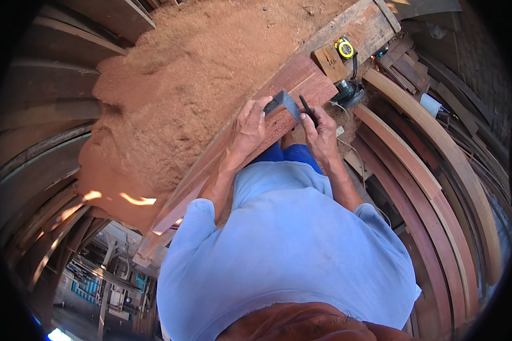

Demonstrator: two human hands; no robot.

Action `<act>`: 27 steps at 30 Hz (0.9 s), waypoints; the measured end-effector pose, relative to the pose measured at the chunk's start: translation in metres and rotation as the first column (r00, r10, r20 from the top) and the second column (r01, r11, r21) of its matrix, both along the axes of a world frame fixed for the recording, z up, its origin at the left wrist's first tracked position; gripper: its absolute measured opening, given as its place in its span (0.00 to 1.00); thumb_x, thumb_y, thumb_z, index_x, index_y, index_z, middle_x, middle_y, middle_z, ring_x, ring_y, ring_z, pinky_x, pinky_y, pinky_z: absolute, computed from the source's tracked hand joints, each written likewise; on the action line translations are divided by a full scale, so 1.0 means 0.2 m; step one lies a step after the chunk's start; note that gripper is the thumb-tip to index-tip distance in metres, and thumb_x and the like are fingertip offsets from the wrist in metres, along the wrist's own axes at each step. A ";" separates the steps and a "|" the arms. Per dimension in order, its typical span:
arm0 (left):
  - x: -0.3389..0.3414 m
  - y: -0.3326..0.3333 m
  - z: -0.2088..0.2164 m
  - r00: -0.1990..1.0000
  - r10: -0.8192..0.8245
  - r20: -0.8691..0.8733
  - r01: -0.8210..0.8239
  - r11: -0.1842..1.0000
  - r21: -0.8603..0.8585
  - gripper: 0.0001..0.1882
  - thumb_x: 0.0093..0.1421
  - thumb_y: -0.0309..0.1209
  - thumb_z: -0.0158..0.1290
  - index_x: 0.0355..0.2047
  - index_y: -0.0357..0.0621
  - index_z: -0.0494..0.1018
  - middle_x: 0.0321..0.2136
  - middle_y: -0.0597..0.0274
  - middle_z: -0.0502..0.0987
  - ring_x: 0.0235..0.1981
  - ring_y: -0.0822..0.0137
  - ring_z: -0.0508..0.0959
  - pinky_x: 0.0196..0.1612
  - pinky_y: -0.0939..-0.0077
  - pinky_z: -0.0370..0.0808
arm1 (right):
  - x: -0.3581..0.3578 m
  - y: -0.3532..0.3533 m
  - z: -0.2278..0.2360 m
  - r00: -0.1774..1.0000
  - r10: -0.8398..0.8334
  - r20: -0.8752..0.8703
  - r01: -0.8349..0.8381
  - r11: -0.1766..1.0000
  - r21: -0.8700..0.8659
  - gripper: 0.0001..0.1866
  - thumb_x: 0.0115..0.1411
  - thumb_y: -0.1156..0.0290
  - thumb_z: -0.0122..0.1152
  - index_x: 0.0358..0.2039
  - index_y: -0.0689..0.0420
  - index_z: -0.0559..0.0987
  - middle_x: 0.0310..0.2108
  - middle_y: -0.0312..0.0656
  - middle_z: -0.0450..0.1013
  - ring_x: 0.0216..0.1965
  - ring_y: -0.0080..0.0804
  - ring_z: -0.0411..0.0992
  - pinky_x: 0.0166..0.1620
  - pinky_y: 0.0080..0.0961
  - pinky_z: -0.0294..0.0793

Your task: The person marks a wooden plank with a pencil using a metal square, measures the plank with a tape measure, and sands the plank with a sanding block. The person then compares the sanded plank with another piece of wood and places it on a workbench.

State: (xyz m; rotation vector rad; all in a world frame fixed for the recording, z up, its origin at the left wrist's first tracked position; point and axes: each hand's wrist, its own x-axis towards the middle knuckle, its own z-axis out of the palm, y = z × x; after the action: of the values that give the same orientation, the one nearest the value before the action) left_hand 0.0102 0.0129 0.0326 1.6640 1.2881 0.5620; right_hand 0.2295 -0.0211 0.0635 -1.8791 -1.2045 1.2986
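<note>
Reddish-brown board (318, 85), black pen (306, 105), yellow-black tape measure (345, 48)

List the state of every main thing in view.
Left hand: gripping the square
Right hand: holding the pen
Square: held at the plank
Pen: held, cap unclear
Plank: lying flat
Tape measure: no tape visibly out
Power tool: set down, power unclear
Sawdust: loose, spread

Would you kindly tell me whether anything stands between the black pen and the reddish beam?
Nothing visible stands between the black pen in the right hand and the reddish beam. The square, held in the left hand, is just left of the pen. Whether pen and beam touch, I cannot tell.
</note>
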 end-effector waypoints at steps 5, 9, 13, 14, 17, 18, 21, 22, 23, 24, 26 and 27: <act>0.11 -0.08 0.01 0.978 -0.161 -0.130 0.174 0.981 0.091 0.33 0.57 0.24 0.64 0.64 0.56 0.73 0.58 0.37 0.73 0.45 0.39 0.78 0.50 0.50 0.78 | 0.12 0.03 0.04 0.951 0.181 0.252 -0.214 0.971 0.110 0.13 0.60 0.75 0.67 0.47 0.60 0.82 0.36 0.47 0.74 0.38 0.44 0.76 0.41 0.37 0.76; 0.16 -0.09 0.05 0.930 -0.259 -0.260 0.286 0.956 0.068 0.38 0.55 0.31 0.68 0.67 0.67 0.71 0.66 0.35 0.62 0.51 0.40 0.72 0.54 0.47 0.74 | 0.14 0.00 0.00 0.929 0.225 0.293 -0.283 0.943 0.176 0.16 0.58 0.76 0.69 0.48 0.60 0.81 0.38 0.49 0.73 0.41 0.47 0.75 0.43 0.39 0.75; 0.19 -0.07 0.05 0.917 -0.287 -0.276 0.295 0.956 -0.013 0.40 0.53 0.31 0.70 0.67 0.67 0.72 0.67 0.36 0.60 0.55 0.41 0.70 0.57 0.49 0.72 | 0.13 0.00 -0.04 0.904 0.221 0.365 -0.314 0.924 0.217 0.18 0.57 0.75 0.70 0.48 0.59 0.81 0.38 0.49 0.73 0.40 0.49 0.73 0.43 0.41 0.75; 0.20 -0.06 0.06 0.915 -0.285 -0.287 0.293 0.956 -0.014 0.40 0.51 0.31 0.71 0.66 0.65 0.73 0.67 0.37 0.60 0.55 0.41 0.70 0.58 0.51 0.72 | 0.13 0.00 -0.05 0.900 0.220 0.378 -0.318 0.922 0.222 0.18 0.57 0.75 0.70 0.48 0.59 0.81 0.38 0.49 0.73 0.40 0.50 0.73 0.42 0.42 0.75; 0.21 -0.06 0.06 0.910 -0.281 -0.304 0.293 0.956 -0.004 0.40 0.51 0.31 0.71 0.66 0.66 0.73 0.67 0.38 0.60 0.54 0.42 0.70 0.58 0.51 0.73 | 0.13 0.01 -0.05 0.903 0.209 0.376 -0.316 0.915 0.252 0.17 0.57 0.76 0.69 0.48 0.59 0.81 0.37 0.49 0.73 0.39 0.50 0.73 0.42 0.42 0.74; 0.21 -0.06 0.06 0.910 -0.281 -0.304 0.294 0.956 -0.004 0.41 0.51 0.31 0.71 0.66 0.66 0.73 0.67 0.38 0.60 0.54 0.42 0.70 0.58 0.51 0.73 | 0.14 0.01 -0.06 0.904 0.209 0.374 -0.315 0.915 0.250 0.17 0.57 0.76 0.69 0.48 0.59 0.81 0.37 0.49 0.73 0.39 0.49 0.73 0.42 0.42 0.74; 0.21 -0.05 0.06 0.911 -0.279 -0.303 0.294 0.956 0.005 0.41 0.51 0.30 0.71 0.67 0.67 0.73 0.66 0.39 0.61 0.54 0.42 0.70 0.58 0.51 0.73 | 0.14 0.00 -0.07 0.905 0.207 0.371 -0.312 0.917 0.248 0.16 0.58 0.77 0.69 0.48 0.60 0.81 0.35 0.49 0.72 0.39 0.49 0.72 0.41 0.41 0.73; 0.21 -0.05 0.06 0.912 -0.278 -0.303 0.295 0.955 0.012 0.41 0.51 0.30 0.71 0.67 0.67 0.73 0.66 0.39 0.61 0.54 0.42 0.70 0.57 0.50 0.73 | 0.14 0.00 -0.08 0.906 0.205 0.370 -0.309 0.918 0.250 0.16 0.58 0.78 0.69 0.48 0.60 0.81 0.34 0.48 0.72 0.38 0.48 0.72 0.41 0.41 0.72; 0.21 -0.05 0.06 0.912 -0.276 -0.303 0.295 0.955 0.018 0.42 0.51 0.30 0.71 0.67 0.67 0.72 0.66 0.39 0.62 0.54 0.43 0.70 0.57 0.50 0.73 | 0.14 0.00 -0.08 0.907 0.203 0.369 -0.308 0.918 0.251 0.16 0.58 0.79 0.68 0.48 0.61 0.81 0.33 0.48 0.73 0.38 0.47 0.72 0.41 0.40 0.72; 0.21 -0.05 0.06 0.911 -0.276 -0.305 0.295 0.955 0.016 0.42 0.50 0.30 0.71 0.67 0.68 0.72 0.66 0.40 0.62 0.54 0.43 0.70 0.57 0.50 0.73 | 0.14 0.00 -0.08 0.904 0.207 0.374 -0.314 0.915 0.252 0.16 0.58 0.78 0.68 0.48 0.61 0.81 0.34 0.48 0.72 0.38 0.48 0.72 0.41 0.41 0.72; 0.21 -0.05 0.07 0.909 -0.278 -0.309 0.296 0.955 0.011 0.42 0.50 0.30 0.71 0.67 0.69 0.72 0.65 0.40 0.62 0.54 0.42 0.70 0.58 0.51 0.73 | 0.14 0.00 -0.08 0.897 0.214 0.386 -0.326 0.911 0.253 0.15 0.58 0.75 0.69 0.47 0.60 0.81 0.35 0.49 0.72 0.39 0.49 0.73 0.41 0.41 0.73; 0.21 -0.05 0.07 0.910 -0.279 -0.308 0.296 0.955 0.011 0.42 0.50 0.30 0.71 0.67 0.69 0.72 0.65 0.40 0.62 0.54 0.42 0.70 0.58 0.51 0.73 | 0.14 0.00 -0.08 0.899 0.213 0.383 -0.324 0.911 0.254 0.15 0.58 0.75 0.68 0.47 0.60 0.81 0.35 0.49 0.72 0.38 0.49 0.73 0.41 0.42 0.73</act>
State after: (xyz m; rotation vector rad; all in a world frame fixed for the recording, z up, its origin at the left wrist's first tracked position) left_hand 0.0530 0.0028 0.0459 2.0030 1.2138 0.1686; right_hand 0.2584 -0.0205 0.0478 -1.7935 -1.7983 0.8518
